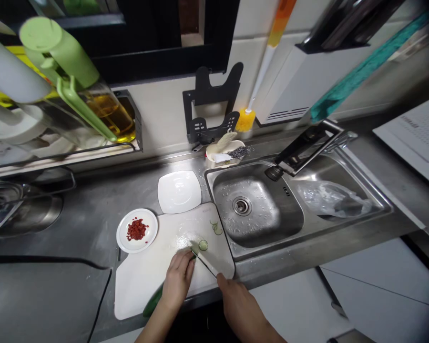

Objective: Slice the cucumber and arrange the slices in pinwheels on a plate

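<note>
My left hand (178, 278) is closed over a green cucumber (153, 301), which lies at a slant on the white cutting board (137, 278); the wrist hides much of it. In my right hand (238, 302) is a knife (205, 265), its blade against the cucumber's cut end, close to the left fingertips. Just beyond the blade lies a thin round cucumber slice (203, 245). Thin cucumber pieces (216, 228) rest near the board's right edge.
A plate (121, 236) with chopped red bits stands at the board's left, a square white plate (178, 191) behind it. On the right is a sink (257, 200) with a black tap (289, 155). An oil bottle (107, 114) sits on the shelf.
</note>
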Demonstrator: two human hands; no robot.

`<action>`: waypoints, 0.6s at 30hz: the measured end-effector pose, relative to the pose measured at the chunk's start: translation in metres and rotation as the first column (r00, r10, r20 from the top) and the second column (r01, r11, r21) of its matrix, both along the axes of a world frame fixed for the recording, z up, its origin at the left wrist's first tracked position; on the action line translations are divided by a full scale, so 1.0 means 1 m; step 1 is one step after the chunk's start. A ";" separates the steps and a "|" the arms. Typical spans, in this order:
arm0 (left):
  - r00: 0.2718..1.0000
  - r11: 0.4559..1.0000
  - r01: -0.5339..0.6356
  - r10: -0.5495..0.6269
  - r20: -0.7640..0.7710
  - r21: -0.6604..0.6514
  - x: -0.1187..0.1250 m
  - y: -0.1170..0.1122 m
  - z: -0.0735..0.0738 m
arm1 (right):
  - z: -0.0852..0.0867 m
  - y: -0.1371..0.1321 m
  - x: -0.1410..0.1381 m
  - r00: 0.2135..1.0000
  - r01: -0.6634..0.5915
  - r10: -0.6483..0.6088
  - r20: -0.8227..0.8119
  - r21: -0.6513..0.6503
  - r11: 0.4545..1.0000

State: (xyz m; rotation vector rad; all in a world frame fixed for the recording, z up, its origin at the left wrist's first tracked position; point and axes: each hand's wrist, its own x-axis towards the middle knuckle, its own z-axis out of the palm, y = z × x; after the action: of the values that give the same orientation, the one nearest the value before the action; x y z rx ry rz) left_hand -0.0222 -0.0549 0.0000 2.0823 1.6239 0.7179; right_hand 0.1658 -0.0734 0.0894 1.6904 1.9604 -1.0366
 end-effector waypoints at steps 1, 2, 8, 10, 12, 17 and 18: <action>1.000 1.000 0.001 -0.001 0.001 0.000 0.000 0.000 0.000 | -0.001 0.000 0.000 1.000 -0.003 0.003 0.004 0.002 1.000; 1.000 1.000 0.001 -0.001 0.002 0.001 0.000 0.000 -0.001 | -0.001 0.000 0.000 1.000 -0.007 0.007 0.007 0.002 1.000; 1.000 1.000 0.007 -0.007 0.003 0.021 0.000 0.000 -0.001 | 0.000 0.003 -0.003 0.999 -0.029 0.030 0.023 -0.030 0.999; 1.000 1.000 0.006 -0.006 0.000 0.023 0.000 0.001 0.000 | 0.001 0.003 -0.003 0.999 -0.037 0.038 0.026 -0.028 0.999; 1.000 1.000 0.003 -0.003 -0.004 0.022 0.000 0.001 0.001 | -0.001 0.003 -0.003 0.998 -0.047 0.048 0.028 -0.018 0.999; 1.000 1.000 -0.002 0.002 -0.001 0.015 0.000 0.001 0.000 | -0.006 0.006 -0.004 0.998 -0.070 0.070 0.009 0.009 0.997; 1.000 1.000 -0.003 0.003 0.001 0.013 0.000 0.001 -0.001 | -0.007 0.007 -0.005 0.997 -0.076 0.076 0.007 0.009 0.997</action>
State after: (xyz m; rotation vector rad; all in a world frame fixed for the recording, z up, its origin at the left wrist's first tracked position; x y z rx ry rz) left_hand -0.0222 -0.0541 -0.0008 2.0891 1.6261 0.7313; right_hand 0.1611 -0.0663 0.0827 1.6092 2.0112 -0.9947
